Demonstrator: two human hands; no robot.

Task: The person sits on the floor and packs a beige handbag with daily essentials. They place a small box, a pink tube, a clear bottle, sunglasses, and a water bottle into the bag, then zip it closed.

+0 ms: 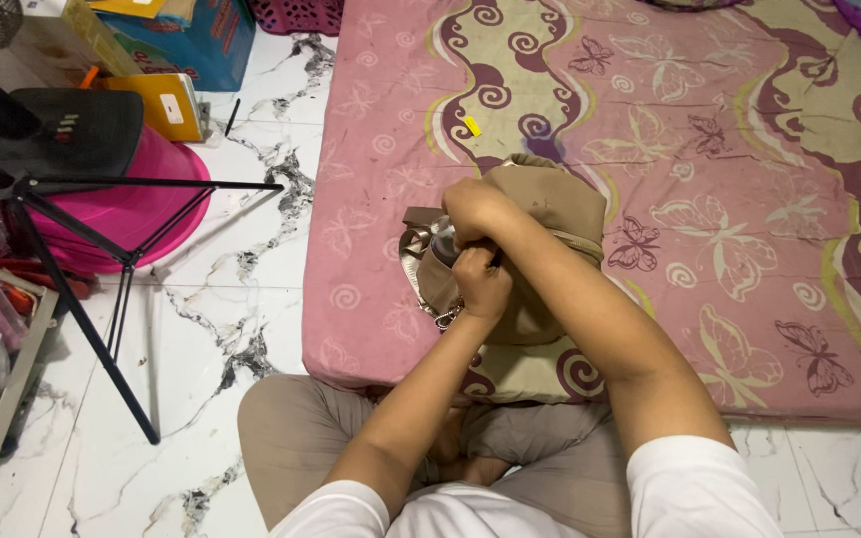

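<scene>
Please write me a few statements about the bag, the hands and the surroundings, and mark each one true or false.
1. Both hands are on the tan bag. True.
2. The bag lies on the marble floor. False: it rests on the pink patterned mattress.
3. A black tripod stands on the person's left. True.
4. The right hand is farther from the person than the left hand. True.
5. The person wears dark blue trousers. False: they are tan.

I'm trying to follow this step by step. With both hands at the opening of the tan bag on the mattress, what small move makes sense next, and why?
Probably pull the opening wider with the right hand while the left hand works further in. Both hands are bunched at the mouth of the tan bag, which lies slumped on the pink mattress, and what the fingers grip inside is hidden.
</scene>
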